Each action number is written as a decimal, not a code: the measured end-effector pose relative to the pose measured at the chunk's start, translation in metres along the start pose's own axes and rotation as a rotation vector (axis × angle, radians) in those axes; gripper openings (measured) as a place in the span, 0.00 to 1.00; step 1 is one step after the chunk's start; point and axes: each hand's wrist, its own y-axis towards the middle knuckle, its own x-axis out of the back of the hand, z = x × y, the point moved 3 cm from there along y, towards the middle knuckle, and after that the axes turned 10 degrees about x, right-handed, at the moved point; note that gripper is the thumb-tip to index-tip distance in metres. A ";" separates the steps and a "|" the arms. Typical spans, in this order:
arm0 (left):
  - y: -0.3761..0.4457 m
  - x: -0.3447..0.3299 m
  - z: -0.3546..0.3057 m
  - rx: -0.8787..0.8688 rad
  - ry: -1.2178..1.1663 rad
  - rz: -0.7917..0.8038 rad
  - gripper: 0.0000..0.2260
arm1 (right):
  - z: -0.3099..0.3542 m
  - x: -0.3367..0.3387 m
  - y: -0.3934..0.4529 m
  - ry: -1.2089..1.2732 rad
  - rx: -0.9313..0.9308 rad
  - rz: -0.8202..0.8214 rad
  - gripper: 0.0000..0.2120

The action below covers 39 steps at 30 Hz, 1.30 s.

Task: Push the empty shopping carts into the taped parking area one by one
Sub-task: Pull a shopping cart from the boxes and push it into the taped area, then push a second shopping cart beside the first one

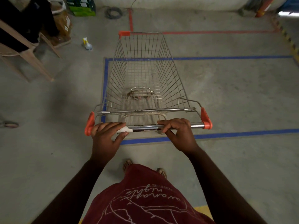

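Shopping cart (145, 81): 1 unit, empty, basket over blue taped parking area (226, 58), nose toward 12 o'clock.
Left hand (105, 136), right hand (179, 135): fingers wrapped over handle bar (145, 126), spaced apart, likely for straight steering.

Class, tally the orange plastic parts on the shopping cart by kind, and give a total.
Handle end caps: 2, one at the left end and one at the right end of the shopping cart's handle bar.
Front corner bumpers: 1, at the front left corner; none shows at the front right corner.
Total: 3
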 end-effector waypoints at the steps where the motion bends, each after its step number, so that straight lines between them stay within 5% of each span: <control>1: 0.000 0.000 -0.001 -0.004 0.009 -0.006 0.16 | 0.001 0.001 0.000 -0.003 0.002 -0.002 0.14; 15: -0.001 0.007 -0.005 -0.014 0.054 0.046 0.16 | 0.010 0.004 0.004 0.093 -0.063 0.054 0.07; 18: -0.002 0.015 -0.014 -0.037 0.008 0.047 0.15 | 0.017 0.016 0.012 0.241 -0.151 0.079 0.16; 22: 0.001 0.021 -0.044 -0.043 -0.040 0.024 0.10 | 0.020 0.042 0.002 0.211 -0.179 0.012 0.14; 33: 0.008 -0.077 -0.235 -0.287 -0.281 0.501 0.09 | 0.005 0.174 -0.123 0.452 -0.437 -0.454 0.05; 39: -0.005 -0.158 -0.348 -0.446 -0.339 0.720 0.08 | -0.008 0.258 -0.196 0.497 -0.541 -0.872 0.06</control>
